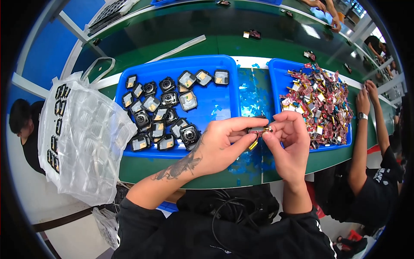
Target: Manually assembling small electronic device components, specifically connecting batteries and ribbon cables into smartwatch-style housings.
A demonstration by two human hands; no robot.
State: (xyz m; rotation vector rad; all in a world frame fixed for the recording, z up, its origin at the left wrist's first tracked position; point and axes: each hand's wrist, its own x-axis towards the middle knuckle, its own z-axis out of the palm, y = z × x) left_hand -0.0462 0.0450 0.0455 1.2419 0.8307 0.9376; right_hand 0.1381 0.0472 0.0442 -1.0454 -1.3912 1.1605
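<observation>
Both my hands meet above the strip of table between two blue trays. My left hand (222, 140) is closed on a small circuit board assembly (258, 131) with a dark edge, a reddish board and a yellow strip hanging below. At its right end, the thumb and fingertips of my right hand (292, 140) pinch the same piece. Fingers hide much of it. Left of my hands, the left blue tray (215, 129) holds several black watch cases (169, 99). The right blue tray (276, 69) carries a heap of loose circuit boards with small batteries (319, 103).
Blue film scraps (252, 93) litter the green table (185, 172). Clear plastic blister trays (86, 142) stand at the left. Loose boards (252, 34) lie on the far green belt (142, 47). A co-worker's arms (362, 116) reach in at the right; another person's hands (325, 8) work across.
</observation>
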